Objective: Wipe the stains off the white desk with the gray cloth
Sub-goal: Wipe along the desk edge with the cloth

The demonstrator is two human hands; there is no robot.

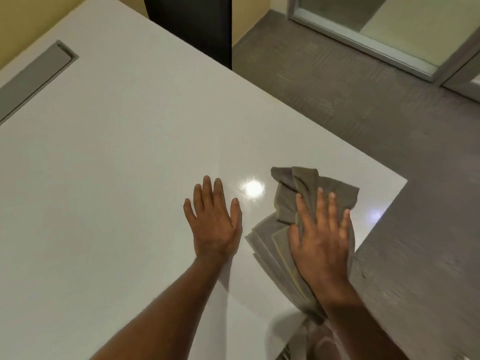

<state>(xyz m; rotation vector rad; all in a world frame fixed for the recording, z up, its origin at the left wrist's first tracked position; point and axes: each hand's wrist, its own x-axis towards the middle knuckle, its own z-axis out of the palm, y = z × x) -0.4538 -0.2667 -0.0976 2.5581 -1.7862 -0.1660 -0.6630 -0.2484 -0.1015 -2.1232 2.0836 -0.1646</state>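
Right hand point(320, 239) presses flat, fingers spread, on the crumpled gray cloth point(288, 203); left hand point(214, 220) rests open on the glossy white table point(117, 165). Risk: bunched folds may skip stains.

Single head-worn view, steeply down and forward over the white desk point(109, 178) (close, wide-angle).

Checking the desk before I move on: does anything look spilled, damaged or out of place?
Nothing stands out. The crumpled gray cloth lies under the right hand near the white desk corner; the left hand rests flat. No stain shows.
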